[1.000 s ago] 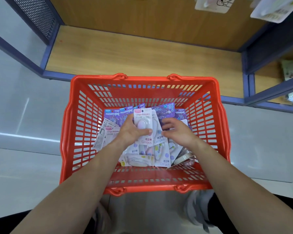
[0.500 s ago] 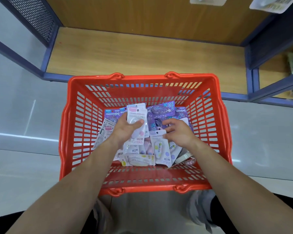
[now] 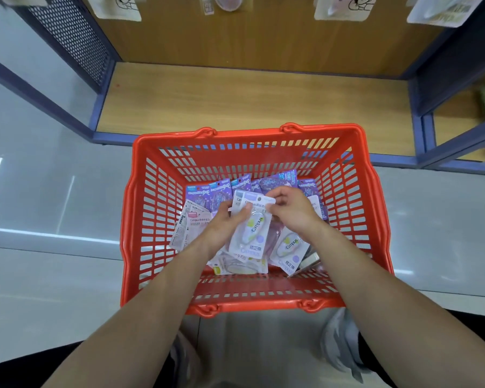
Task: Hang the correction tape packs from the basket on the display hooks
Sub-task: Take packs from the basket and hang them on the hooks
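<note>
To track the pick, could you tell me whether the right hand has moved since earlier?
Yes: against the basket, the right hand moved left, away from its right wall, to the top of the pack the left hand holds.

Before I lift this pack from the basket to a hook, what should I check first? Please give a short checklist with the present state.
1. Left hand grips the pack: ok.
2. Right hand pinches its top edge: ok.
3. Only one pack in the hands: cannot tell, other cards lie close behind it.
4. Way up out of the basket is open: ok.
5. Free hook above: cannot tell, only the lower ends of hanging packs show.
</note>
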`<state>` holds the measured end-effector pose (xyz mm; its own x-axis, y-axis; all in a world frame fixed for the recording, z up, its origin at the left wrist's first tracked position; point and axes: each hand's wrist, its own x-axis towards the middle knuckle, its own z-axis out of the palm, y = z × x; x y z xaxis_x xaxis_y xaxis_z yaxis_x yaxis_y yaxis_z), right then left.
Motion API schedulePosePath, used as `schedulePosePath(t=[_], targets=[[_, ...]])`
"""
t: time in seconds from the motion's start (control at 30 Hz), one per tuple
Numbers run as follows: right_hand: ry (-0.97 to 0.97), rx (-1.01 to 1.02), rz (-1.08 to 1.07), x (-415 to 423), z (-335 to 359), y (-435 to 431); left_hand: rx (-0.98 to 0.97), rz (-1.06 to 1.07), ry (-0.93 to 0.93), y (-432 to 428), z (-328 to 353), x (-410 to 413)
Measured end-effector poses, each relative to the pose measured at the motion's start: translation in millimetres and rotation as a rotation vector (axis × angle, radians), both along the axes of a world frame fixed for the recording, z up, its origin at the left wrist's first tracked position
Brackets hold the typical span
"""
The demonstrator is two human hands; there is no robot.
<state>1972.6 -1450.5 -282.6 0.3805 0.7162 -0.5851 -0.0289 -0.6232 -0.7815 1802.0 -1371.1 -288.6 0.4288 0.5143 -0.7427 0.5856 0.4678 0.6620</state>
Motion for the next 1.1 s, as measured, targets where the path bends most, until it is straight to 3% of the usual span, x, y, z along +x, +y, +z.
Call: schedulePosePath(t=[0.13,0.33,0.43,0.8,1.1], targets=[[0.006,-0.004,0.016,5,1,-2,0.069,-0.181,0.061,5,-13,-4],[-0.375,-0.127,0.181,42,0,-29,0.083,-0.072,0.047,13,-11,-10],[-0.459,-0.231,0.339,41,-11,-47,0.111,-0.12,0.075,12,-9,-11],[-0.273,-0.153,0.314,43,-16,-45,0.058,-0.214,0.106,5,-7,-18],[-0.056,0.143,-0.005,42,46,-13,0.202,-0.025,-0.013,28,63,-9]])
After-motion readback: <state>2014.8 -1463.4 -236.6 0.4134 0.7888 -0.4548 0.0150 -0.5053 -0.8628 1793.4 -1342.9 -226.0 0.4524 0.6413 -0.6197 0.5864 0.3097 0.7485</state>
